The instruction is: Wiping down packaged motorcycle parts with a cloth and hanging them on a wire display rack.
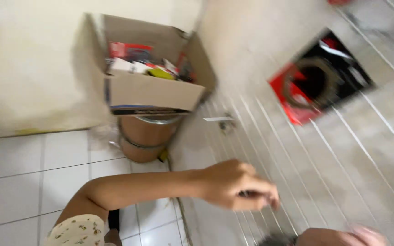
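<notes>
The whole view is motion-blurred. My left hand [235, 184] reaches in from the lower left, over a grey slatted panel [343, 150]. Its fingers are pinched together on a small dark thing [248, 194] that is too blurred to identify. My left arm has a short floral sleeve [76, 232]. My right hand [343, 237] shows only partly at the bottom edge, smeared, beside a dark blurred shape [274, 239]; whether it holds anything cannot be told. A red and black flat package [322, 77] with a dark ring on it sits on the panel, up and to the right of my left hand.
An open cardboard box [153, 93] holding several colourful packets rests on a brown round container [147, 136], against a cream wall [28, 68]. White tiles [19, 177] cover the left. A small white tag [218, 119] sticks to the panel.
</notes>
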